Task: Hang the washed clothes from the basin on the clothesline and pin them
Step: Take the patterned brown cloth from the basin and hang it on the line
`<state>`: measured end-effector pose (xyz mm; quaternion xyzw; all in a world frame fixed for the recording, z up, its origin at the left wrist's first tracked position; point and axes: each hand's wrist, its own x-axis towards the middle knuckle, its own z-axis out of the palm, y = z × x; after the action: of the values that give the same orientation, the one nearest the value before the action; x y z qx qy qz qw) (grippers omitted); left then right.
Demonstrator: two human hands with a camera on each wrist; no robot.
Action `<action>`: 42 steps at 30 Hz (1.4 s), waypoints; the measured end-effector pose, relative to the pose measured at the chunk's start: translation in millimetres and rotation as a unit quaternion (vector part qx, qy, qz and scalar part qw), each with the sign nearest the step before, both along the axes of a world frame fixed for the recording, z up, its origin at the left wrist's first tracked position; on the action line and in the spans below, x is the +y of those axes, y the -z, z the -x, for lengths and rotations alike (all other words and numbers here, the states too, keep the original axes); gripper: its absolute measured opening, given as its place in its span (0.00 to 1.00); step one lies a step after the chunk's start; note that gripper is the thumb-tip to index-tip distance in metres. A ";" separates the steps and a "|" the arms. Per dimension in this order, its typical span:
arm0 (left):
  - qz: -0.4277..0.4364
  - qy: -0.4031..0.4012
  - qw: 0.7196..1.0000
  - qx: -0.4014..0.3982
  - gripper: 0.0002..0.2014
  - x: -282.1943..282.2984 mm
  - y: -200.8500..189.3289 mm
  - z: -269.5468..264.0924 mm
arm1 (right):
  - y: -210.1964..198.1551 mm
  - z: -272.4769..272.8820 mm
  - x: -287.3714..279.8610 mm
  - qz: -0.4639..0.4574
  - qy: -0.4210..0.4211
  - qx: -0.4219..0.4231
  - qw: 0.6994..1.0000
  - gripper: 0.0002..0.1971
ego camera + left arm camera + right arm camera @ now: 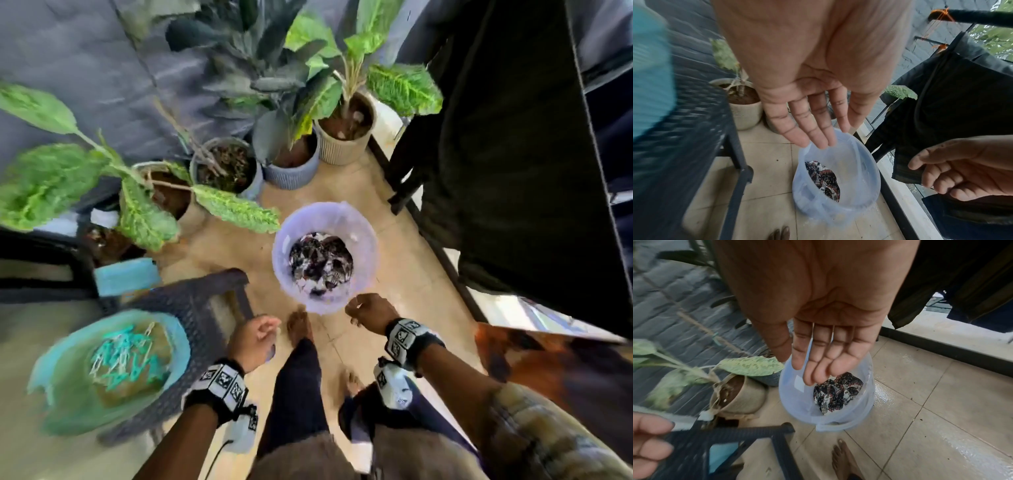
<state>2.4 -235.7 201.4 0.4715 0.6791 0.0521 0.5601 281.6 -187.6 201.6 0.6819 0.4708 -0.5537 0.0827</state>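
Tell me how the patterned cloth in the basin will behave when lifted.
The patterned cloth lies crumpled in the translucent basin, so it will likely hang limp. It's washed, and the floor tiles are wet: probably damp, heavy, perhaps dripping.

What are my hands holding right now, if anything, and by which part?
Nothing. The left hand and the right hand are both empty above the basin; the patterned cloth lies inside it, ungripped.

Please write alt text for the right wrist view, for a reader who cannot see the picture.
An open right hand, fingers straight and holding nothing, hangs above a translucent plastic basin on a tiled floor; one crumpled dark patterned cloth lies inside. A potted plant and a dark woven chair are to the left, and a bare foot is below.
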 end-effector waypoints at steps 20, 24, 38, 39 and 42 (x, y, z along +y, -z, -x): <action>0.051 0.128 0.989 0.054 0.16 209.0 258.6 28.1 | 343.7 66.1 174.9 0.026 -0.125 -0.020 0.992 0.16; 0.087 0.098 0.991 0.002 0.21 228.2 273.1 39.4 | 403.4 81.8 184.2 0.019 -0.202 -0.058 0.977 0.28; 0.101 0.042 0.994 -0.028 0.23 223.2 286.0 45.8 | 489.1 106.4 188.5 -0.039 -0.136 -0.085 0.986 0.33; 0.102 0.043 0.994 -0.026 0.23 223.8 285.2 45.0 | 488.4 105.5 188.8 -0.043 -0.139 -0.088 0.985 0.28; 0.104 0.055 0.993 -0.020 0.20 225.9 282.7 42.5 | 478.6 101.8 186.7 -0.051 -0.141 -0.066 0.986 0.10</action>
<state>-40.1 -9.8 -81.3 0.4462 0.6425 -0.0396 0.6217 179.8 -0.8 -277.0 0.6467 0.5837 -0.4655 0.1560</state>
